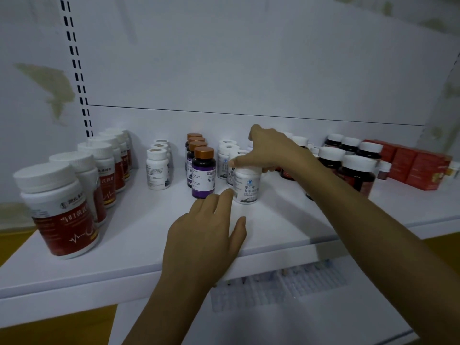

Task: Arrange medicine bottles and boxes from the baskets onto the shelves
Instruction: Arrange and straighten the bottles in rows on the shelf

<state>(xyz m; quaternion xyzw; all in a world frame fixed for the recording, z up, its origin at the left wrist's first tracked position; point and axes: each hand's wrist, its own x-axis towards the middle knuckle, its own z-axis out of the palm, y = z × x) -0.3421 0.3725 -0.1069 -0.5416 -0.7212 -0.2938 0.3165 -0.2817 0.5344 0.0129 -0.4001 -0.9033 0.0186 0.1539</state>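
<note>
Left hand (206, 235) beside bottle (247, 186) — right fingers (240, 161) clasping.

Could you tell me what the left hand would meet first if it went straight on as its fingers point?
Probably the white bottle the right hand grips from above; fingers of the left hand nearly touch its base, though depth is unclear.

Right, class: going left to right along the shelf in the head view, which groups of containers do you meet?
Large red-labelled white-capped bottles → small white plastic bottles → copper-capped purple-labelled dark bottles → white blue-logo bottle gripped by the right hand → white-capped dark bottles → red cardboard boxes.
</note>
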